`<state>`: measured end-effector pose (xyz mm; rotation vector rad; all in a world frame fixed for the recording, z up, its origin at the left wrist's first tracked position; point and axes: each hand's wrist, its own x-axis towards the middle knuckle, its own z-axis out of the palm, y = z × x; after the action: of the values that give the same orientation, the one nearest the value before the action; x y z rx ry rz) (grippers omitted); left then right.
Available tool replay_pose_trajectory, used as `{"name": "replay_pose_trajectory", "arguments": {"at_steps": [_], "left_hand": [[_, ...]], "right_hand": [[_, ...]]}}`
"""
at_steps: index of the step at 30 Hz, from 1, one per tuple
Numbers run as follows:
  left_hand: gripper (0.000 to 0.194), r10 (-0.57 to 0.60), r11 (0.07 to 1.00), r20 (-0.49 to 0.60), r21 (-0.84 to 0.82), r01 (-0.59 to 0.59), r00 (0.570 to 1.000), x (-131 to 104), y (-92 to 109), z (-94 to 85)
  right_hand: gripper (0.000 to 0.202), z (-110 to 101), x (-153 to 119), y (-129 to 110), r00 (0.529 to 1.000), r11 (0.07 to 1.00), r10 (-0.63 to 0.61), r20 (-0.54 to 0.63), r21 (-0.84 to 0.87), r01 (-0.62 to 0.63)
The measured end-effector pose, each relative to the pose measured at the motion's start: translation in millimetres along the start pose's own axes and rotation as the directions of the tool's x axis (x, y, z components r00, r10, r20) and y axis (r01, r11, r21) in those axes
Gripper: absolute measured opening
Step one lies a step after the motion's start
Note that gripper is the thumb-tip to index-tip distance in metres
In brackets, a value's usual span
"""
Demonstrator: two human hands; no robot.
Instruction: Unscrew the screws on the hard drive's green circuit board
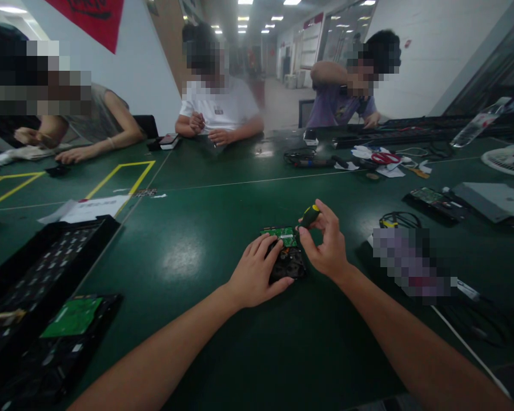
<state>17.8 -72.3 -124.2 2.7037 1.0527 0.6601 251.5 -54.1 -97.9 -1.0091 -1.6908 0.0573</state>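
Note:
A hard drive point(292, 265) with a green circuit board point(286, 233) lies on the table in front of me, board side up. My left hand point(253, 273) grips it from the left, fingers over its top and thumb along the near edge. Between the fingertips of my right hand point(329, 245) is a screwdriver point(310, 216) with a green and yellow handle. It tilts over the right side of the circuit board. Its tip is too small and dark to make out against the drive.
On the left stand a long black slotted tray point(47, 268) and more drives with a green board point(73, 317). To the right are another drive point(434, 204), a grey box point(494, 201), cables and a bottle point(480, 123). Several people sit across the green table point(205, 205).

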Motion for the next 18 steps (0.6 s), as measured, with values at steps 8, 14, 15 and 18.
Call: {"name": "replay_pose_trajectory", "arguments": {"at_steps": [8, 14, 15, 18], "left_hand": [[0.088, 0.0, 1.0, 0.005, 0.008, 0.0, 1.0, 0.4, -0.9, 0.0], [0.088, 0.002, 1.0, -0.006, -0.005, -0.002, 1.0, 0.3, -0.5, 0.3], [0.088, 0.001, 1.0, -0.008, -0.009, -0.001, 1.0, 0.3, -0.3, 0.2], [0.088, -0.003, 1.0, -0.009, -0.015, 0.003, 1.0, 0.2, 0.1, -0.2]], "right_hand": [[0.079, 1.8, -0.4, 2.5, 0.999, 0.999, -0.014, -0.045, -0.053, 0.012], [0.074, 0.9, -0.7, 2.1, 1.0, 1.0, 0.001, 0.01, 0.023, -0.001], [0.075, 1.2, -0.8, 2.7, 1.0, 0.999, 0.009, 0.014, 0.036, -0.01], [0.077, 2.3, -1.3, 4.8, 1.0, 0.999, 0.013, 0.009, 0.046, -0.013]]}}
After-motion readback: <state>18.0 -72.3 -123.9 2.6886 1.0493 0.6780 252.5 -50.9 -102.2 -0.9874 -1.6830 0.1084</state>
